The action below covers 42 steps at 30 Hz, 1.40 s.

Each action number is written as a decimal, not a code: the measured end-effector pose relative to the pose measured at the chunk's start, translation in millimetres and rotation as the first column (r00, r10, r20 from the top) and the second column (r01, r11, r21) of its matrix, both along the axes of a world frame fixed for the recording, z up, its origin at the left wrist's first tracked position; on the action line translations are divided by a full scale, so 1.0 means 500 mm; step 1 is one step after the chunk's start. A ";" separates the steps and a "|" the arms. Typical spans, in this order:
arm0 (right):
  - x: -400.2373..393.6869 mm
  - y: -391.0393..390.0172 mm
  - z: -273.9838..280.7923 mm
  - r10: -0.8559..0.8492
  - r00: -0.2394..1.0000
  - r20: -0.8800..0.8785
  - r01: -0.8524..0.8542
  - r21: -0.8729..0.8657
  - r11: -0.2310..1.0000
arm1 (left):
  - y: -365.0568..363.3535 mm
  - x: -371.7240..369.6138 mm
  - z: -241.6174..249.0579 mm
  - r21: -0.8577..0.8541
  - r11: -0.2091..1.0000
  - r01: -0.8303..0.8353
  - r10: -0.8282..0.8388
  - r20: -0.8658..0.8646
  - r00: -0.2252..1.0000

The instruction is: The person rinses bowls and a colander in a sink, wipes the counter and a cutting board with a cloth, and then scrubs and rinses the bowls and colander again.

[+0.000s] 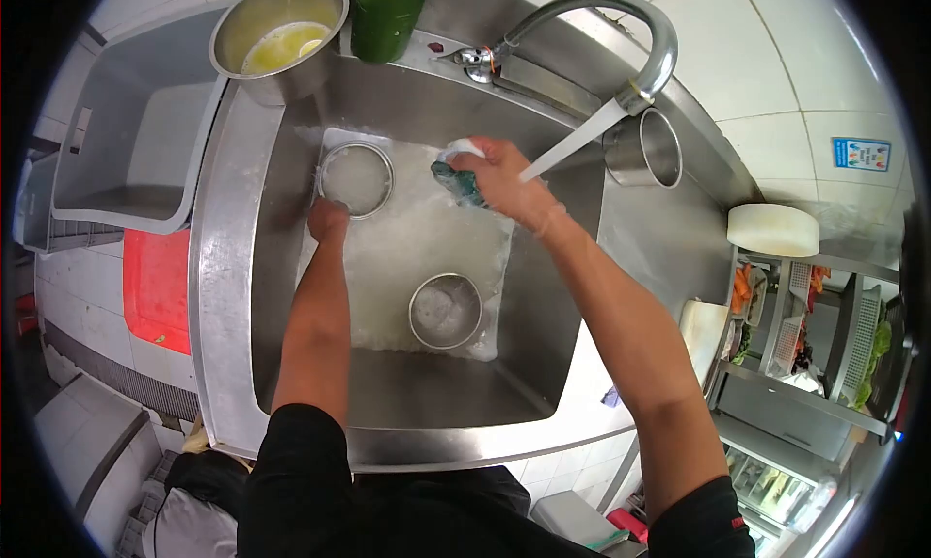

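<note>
In the steel sink (407,398), my left hand (328,220) grips the lower left rim of a round metal container (357,178) with cloudy water inside. My right hand (504,178) is closed on a green and white scrubbing cloth (461,182), which is wet and bunched up. From the curved faucet (662,59) a stream of water (577,139) runs down onto the right hand and wrist. A second round metal container (445,311) sits lower in the sink, on a pale, wet, flat sheet or tray (388,267) whose exact kind I cannot make out.
A metal pot (281,83) with yellow liquid and a green container (386,20) stand behind the sink. An upright metal cup (644,149) is at the right edge. A grey tub (145,122) and red lid (157,291) are left; vegetable shelves (805,316) are right.
</note>
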State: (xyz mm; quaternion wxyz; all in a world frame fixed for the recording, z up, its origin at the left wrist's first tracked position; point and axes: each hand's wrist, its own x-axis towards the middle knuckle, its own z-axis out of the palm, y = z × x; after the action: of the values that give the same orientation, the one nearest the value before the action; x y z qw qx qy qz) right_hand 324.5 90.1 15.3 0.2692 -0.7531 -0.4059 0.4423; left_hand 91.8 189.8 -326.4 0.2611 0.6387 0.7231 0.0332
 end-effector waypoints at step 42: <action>-0.029 -0.040 -0.106 -0.196 0.967 -0.164 0.242 0.335 0.911 | -0.128 -0.012 0.446 -0.551 0.822 0.144 0.407 0.745 0.529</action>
State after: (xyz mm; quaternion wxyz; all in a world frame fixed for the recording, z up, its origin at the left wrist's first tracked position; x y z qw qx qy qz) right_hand 310.1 70.1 -37.6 0.4730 -0.7038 -0.3733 0.3763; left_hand 85.7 125.8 -103.4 0.7427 0.3790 0.5324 0.1459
